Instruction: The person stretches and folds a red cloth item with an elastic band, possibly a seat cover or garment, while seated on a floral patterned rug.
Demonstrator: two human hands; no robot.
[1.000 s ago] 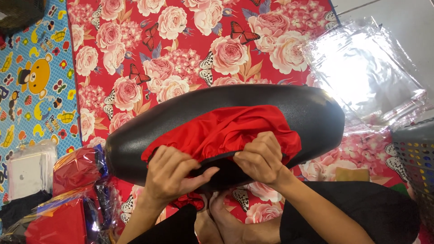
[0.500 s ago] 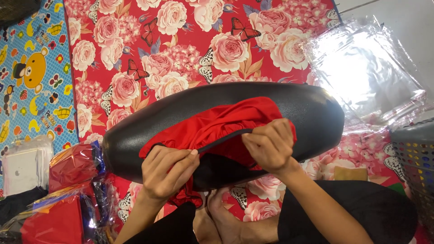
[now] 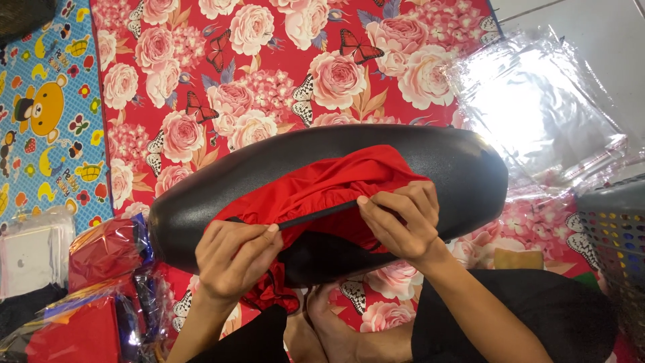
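Soft, stretchy red cover (image 3: pixel 316 191) is pinched at its elastic hem by left hand (image 3: pixel 235 259) and right hand (image 3: pixel 400 218), fingers closed, over stiff black seat (image 3: pixel 443 158).

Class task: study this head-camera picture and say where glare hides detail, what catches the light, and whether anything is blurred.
Head view: the clear plastic sheet at upper right burns out to white; the black seat carries only a soft sheen; both hands, left hand and right hand, and the red cloth are sharp and evenly lit.
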